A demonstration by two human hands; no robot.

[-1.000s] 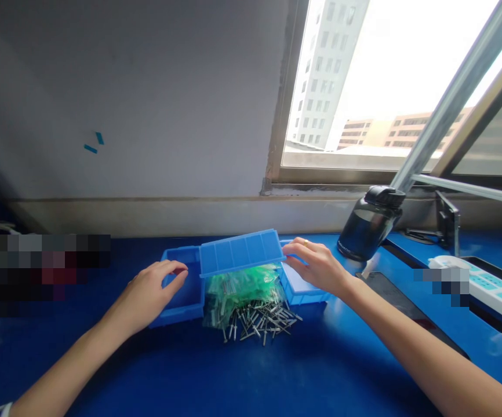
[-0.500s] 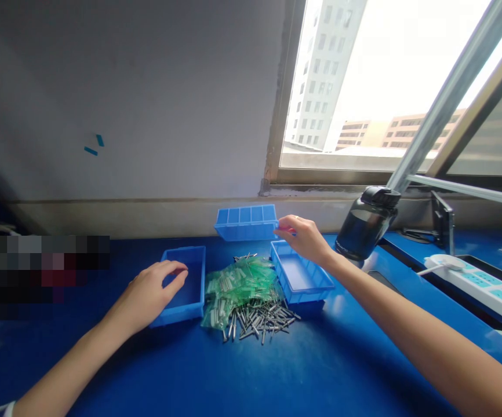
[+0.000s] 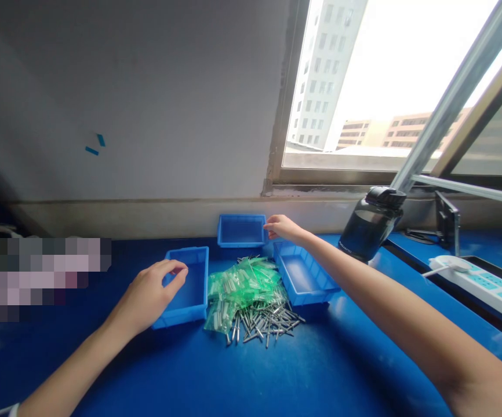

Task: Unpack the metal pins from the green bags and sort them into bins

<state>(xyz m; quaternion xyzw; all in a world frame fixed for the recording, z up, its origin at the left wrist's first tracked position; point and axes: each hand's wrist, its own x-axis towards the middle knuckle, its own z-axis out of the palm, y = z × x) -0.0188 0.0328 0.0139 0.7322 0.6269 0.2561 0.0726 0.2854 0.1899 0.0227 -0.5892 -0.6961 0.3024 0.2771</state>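
Observation:
At the back of the table, my right hand (image 3: 282, 226) has its fingers closed on the right edge of a small blue plastic bin (image 3: 242, 238), whose inside faces me. My left hand (image 3: 153, 292) is over the left blue bin (image 3: 199, 315), its thumb and fingers loosely curved with a small gap and nothing visible between them. Between the bins lies a pile of metal pins (image 3: 272, 321), which look like rivets or nails, with green-tinted clear plastic bags (image 3: 248, 284) on top. Under my right forearm sits another blue bin (image 3: 301, 275).
A black bottle (image 3: 370, 223) stands tilted in view to the right. Beyond it are a white power strip (image 3: 486, 284) with a plug and a dark flat stand (image 3: 446, 220). A wall and window rise behind the blue table (image 3: 251, 382). Something at the left is pixelated.
My right hand has lowered the rear bin and turned it from tilted up to inside facing me. My left hand stays nearly still. The view has shifted slightly.

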